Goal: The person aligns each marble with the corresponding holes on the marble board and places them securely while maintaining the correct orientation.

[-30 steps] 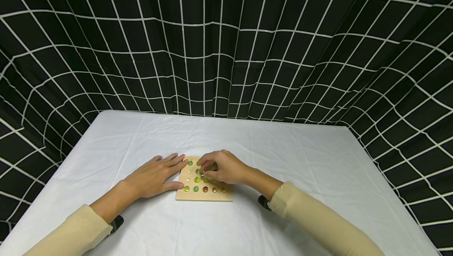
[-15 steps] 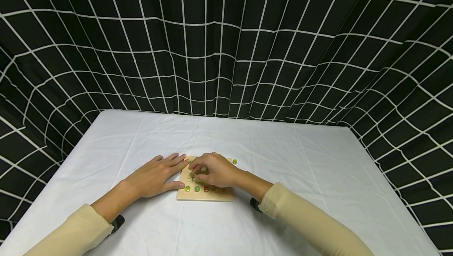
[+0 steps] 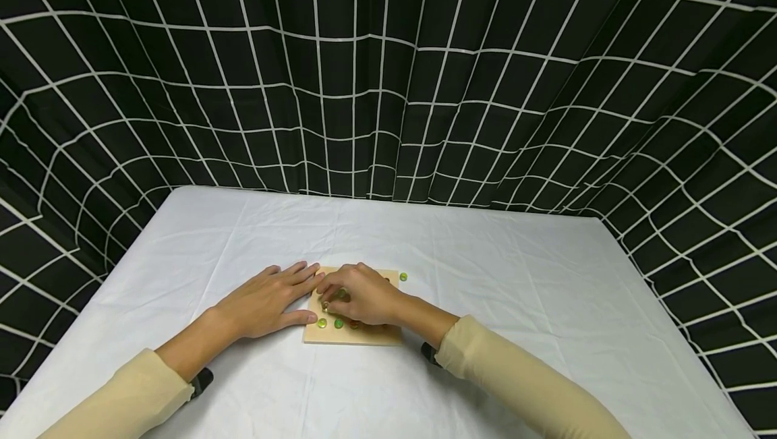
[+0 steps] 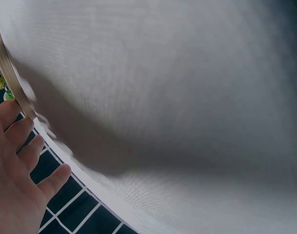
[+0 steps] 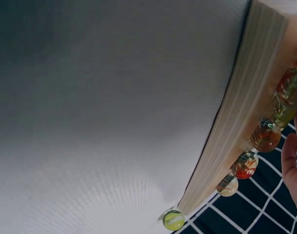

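A square wooden board (image 3: 384, 336) lies on the white cloth, with glass marbles sitting in its hollows. My left hand (image 3: 267, 303) lies flat with spread fingers, fingertips and thumb at the board's left edge; the left wrist view shows these fingers (image 4: 53, 183) beside the board's edge (image 4: 9, 73). Above the left part of the board, my right hand (image 3: 364, 296) pinches a clear marble (image 3: 326, 305) between thumb and fingertips. Along the near row sit a yellow-green marble (image 3: 322, 323) and a green marble (image 3: 338, 324). The right hand hides much of the board.
One loose yellow-green marble (image 3: 403, 277) rests on the cloth just off the board's far right corner. Several marbles, including an amber marble (image 5: 266, 136), line the board in the right wrist view. A black curtain with white grid lines (image 3: 388, 88) hangs behind the table (image 3: 516, 277).
My right hand has moved left across the board with the marble, from the middle columns to the leftmost one. The loose marble at right has come into view. My left hand has stayed put.
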`<control>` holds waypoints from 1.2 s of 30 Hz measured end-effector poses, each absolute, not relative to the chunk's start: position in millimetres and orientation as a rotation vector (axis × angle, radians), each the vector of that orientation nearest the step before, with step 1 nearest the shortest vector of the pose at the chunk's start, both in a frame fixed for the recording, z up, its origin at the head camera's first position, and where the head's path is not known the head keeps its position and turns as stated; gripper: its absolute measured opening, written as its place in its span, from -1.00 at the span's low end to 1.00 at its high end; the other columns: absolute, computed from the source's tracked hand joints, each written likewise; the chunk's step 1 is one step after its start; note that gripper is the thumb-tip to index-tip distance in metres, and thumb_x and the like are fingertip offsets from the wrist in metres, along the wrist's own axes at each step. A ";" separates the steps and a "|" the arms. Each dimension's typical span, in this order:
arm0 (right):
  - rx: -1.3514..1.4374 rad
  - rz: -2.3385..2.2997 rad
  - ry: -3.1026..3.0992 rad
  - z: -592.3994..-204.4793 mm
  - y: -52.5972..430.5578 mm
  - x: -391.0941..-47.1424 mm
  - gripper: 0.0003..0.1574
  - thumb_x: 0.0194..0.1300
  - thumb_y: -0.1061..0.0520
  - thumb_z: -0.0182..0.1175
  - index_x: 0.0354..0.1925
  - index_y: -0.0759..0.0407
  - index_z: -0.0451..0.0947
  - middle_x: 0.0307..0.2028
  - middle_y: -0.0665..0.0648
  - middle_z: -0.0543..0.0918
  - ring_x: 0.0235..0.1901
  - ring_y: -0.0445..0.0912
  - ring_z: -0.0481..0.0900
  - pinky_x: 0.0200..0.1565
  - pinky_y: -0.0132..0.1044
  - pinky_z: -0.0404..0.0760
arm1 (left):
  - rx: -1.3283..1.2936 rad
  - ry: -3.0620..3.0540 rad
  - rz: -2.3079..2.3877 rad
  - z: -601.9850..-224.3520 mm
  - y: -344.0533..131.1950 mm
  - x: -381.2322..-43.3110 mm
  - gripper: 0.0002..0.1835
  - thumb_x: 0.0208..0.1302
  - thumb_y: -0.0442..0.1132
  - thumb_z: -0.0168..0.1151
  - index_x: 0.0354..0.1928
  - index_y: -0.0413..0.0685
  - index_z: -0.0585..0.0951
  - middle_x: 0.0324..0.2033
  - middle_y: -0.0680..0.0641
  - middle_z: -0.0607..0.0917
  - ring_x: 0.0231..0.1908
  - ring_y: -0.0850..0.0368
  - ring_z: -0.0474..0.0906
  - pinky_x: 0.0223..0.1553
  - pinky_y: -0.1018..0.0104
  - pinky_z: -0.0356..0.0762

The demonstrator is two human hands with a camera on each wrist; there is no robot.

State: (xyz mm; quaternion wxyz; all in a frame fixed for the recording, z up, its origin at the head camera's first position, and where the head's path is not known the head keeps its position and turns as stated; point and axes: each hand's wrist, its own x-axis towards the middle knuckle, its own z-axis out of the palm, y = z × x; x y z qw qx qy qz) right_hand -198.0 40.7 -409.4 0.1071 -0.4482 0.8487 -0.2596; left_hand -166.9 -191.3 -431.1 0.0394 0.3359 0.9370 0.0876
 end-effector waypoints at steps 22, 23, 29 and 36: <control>-1.167 -0.872 2.595 -387.4 74.0 -216.7 -0.65 0.26 0.26 0.37 0.03 0.21 0.65 -0.20 0.01 0.78 0.02 -0.14 0.61 0.18 -0.13 0.49 | 1.032 2.883 0.257 -430.7 -189.9 -167.4 -0.16 0.39 0.38 -0.05 0.52 -0.01 0.26 0.48 -0.11 0.26 0.45 -0.14 0.18 0.29 -0.25 0.25; -1.142 -0.880 2.600 -387.1 78.0 -218.4 -0.65 0.26 0.26 0.37 0.03 0.22 0.65 -0.20 0.01 0.78 0.03 -0.13 0.61 0.20 -0.11 0.47 | 1.027 2.883 0.256 -430.7 -189.8 -167.3 -0.16 0.39 0.38 -0.05 0.52 -0.01 0.26 0.48 -0.11 0.26 0.45 -0.14 0.18 0.29 -0.25 0.25; -1.066 -0.886 2.640 -390.9 102.0 -223.6 -0.64 0.24 0.26 0.37 0.03 0.22 0.65 -0.22 -0.03 0.78 0.07 -0.07 0.59 0.22 -0.04 0.44 | 1.017 2.883 0.254 -431.3 -189.5 -167.0 -0.15 0.39 0.39 -0.05 0.52 0.01 0.25 0.48 -0.10 0.26 0.46 -0.13 0.17 0.31 -0.24 0.24; -1.020 -0.888 2.690 -396.9 125.8 -228.8 -0.61 0.22 0.27 0.39 0.03 0.24 0.64 -0.23 -0.02 0.78 0.10 -0.03 0.60 0.24 0.02 0.42 | 1.038 2.892 0.262 -431.6 -190.3 -166.3 -0.17 0.39 0.36 -0.01 0.52 0.00 0.26 0.47 -0.11 0.27 0.45 -0.14 0.18 0.30 -0.24 0.25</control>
